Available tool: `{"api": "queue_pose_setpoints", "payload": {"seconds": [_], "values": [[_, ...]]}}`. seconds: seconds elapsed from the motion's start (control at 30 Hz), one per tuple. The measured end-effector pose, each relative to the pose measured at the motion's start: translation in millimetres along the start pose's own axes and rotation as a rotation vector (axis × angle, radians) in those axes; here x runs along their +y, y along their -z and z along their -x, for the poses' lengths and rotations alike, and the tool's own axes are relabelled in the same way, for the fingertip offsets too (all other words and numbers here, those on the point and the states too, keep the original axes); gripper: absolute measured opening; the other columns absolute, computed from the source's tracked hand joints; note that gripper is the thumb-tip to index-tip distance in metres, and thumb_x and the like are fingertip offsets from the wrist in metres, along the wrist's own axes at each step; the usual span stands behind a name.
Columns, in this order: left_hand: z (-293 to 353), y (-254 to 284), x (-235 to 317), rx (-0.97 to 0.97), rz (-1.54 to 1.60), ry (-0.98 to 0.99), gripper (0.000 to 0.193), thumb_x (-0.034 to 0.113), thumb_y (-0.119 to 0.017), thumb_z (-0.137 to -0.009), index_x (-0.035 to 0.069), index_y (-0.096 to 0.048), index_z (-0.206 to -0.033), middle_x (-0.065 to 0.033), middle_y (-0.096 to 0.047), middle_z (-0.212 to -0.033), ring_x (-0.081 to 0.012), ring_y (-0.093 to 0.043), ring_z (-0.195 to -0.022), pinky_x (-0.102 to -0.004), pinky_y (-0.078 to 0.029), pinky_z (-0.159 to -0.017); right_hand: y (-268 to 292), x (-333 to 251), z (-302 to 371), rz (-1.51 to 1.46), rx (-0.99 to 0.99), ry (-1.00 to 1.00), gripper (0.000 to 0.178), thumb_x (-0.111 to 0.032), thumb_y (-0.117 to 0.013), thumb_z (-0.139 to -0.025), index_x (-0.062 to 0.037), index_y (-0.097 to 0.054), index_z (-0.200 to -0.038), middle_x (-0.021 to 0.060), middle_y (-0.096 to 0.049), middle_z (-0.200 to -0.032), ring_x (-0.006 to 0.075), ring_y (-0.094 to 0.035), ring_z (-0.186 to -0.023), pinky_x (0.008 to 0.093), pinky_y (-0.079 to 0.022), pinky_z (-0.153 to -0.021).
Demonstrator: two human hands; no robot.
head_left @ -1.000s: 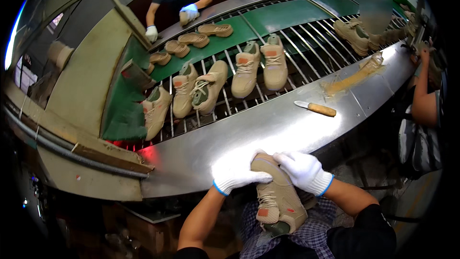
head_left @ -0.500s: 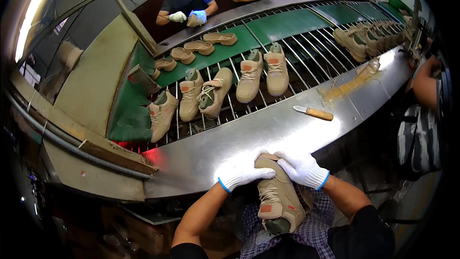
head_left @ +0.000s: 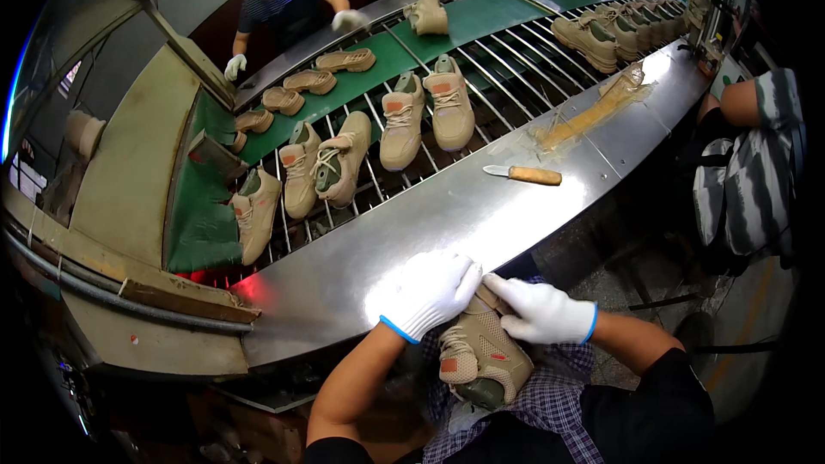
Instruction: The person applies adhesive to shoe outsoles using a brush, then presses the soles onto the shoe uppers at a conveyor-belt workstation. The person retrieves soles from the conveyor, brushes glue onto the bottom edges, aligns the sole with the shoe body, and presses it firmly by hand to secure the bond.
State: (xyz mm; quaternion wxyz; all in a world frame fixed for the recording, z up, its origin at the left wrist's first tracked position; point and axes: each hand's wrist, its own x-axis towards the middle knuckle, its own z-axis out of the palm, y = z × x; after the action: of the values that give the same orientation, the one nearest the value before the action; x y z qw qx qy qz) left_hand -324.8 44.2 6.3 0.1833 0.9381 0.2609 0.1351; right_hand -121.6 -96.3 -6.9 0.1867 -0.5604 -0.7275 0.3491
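Observation:
A beige lace-up shoe (head_left: pixel 494 352) rests on my lap over a checked apron, its opening toward me and its toe toward the metal table edge. My left hand (head_left: pixel 436 292), in a white glove with a blue cuff, is closed over the toe and hides much of it. From the other side my right hand (head_left: pixel 546 313), gloved alike, grips the toe edge, thumb tucked down against the upper. Fingertips of both hands nearly meet there. On the steel ledge beyond lies a knife (head_left: pixel 533 175) with a wooden handle.
Several beige shoes (head_left: pixel 400 125) stand on the metal bars, and more line up at the far right (head_left: pixel 601 39). Loose soles (head_left: pixel 309 82) lie on the green belt (head_left: pixel 481 17). Across the line are two gloved co-workers (head_left: pixel 284 9). Brown tape (head_left: pixel 593 112) covers part of the ledge.
My left hand has shifted from the shoe's side onto its toe. Across the line, a co-worker's hands have come apart, and a shoe now stands on the green belt. The view has shifted.

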Motion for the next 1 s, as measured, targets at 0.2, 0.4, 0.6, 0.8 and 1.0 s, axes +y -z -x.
{"api": "queue_pose_setpoints", "payload": {"seconds": [0.2, 0.4, 0.6, 0.8, 1.0], "values": [[8, 4, 0, 0.035, 0.074, 0.066, 0.031, 0.027, -0.059, -0.102, 0.008, -0.072, -0.081, -0.0175, -0.07, -0.077, -0.0403, -0.069, -0.076, -0.0506, -0.054, -0.073, -31, 47, -35, 0.072, 0.331, 0.181, 0.057, -0.006, -0.058, -0.091, -0.0019, -0.055, -0.149, 0.0217, -0.072, -0.097, 0.0377, -0.074, -0.074, 0.0433, -0.063, -0.068], [10, -1, -3, 0.106, 0.008, 0.11, 0.035, 0.026, -0.062, -0.103, 0.007, -0.071, -0.074, -0.0176, -0.068, -0.071, -0.0401, -0.068, -0.07, -0.0501, -0.054, -0.067, -8, 3, -26, -0.013, 0.142, 0.195, 0.071, -0.017, -0.063, -0.088, -0.0068, -0.05, -0.157, 0.0197, -0.07, -0.091, 0.0368, -0.073, -0.071, 0.0456, -0.063, -0.066], [11, -6, -4, 0.139, 0.022, 0.118, 0.036, 0.026, -0.063, -0.103, 0.007, -0.071, -0.074, -0.0168, -0.068, -0.071, -0.0385, -0.068, -0.069, -0.0489, -0.054, -0.067, -3, 11, -24, 0.112, 0.027, 0.32, 0.075, -0.021, -0.068, -0.091, -0.008, -0.045, -0.161, 0.0159, -0.067, -0.094, 0.0316, -0.07, -0.068, 0.0412, -0.06, -0.061], [22, -17, -6, 0.466, 0.196, 0.084, 0.036, 0.029, -0.061, -0.105, 0.003, -0.075, -0.082, -0.0123, -0.071, -0.072, -0.0328, -0.07, -0.067, -0.042, -0.057, -0.068, -12, -11, 13, 0.107, -0.006, 0.29, 0.078, -0.022, -0.066, -0.095, -0.0058, -0.036, -0.165, 0.0309, -0.061, -0.132, 0.0378, -0.075, -0.084, 0.0436, -0.064, -0.067], [53, -55, -26, 0.737, 1.206, 0.729, 0.047, 0.039, -0.051, -0.113, -0.001, -0.072, -0.102, -0.0098, -0.072, -0.094, -0.0189, -0.069, -0.087, -0.0348, -0.056, -0.086, 0, -6, 3, -0.089, -0.017, 0.188, 0.077, -0.041, -0.073, -0.099, -0.002, -0.045, -0.159, 0.0281, -0.065, -0.136, 0.0423, -0.072, -0.115, 0.0435, -0.06, -0.098]]}}
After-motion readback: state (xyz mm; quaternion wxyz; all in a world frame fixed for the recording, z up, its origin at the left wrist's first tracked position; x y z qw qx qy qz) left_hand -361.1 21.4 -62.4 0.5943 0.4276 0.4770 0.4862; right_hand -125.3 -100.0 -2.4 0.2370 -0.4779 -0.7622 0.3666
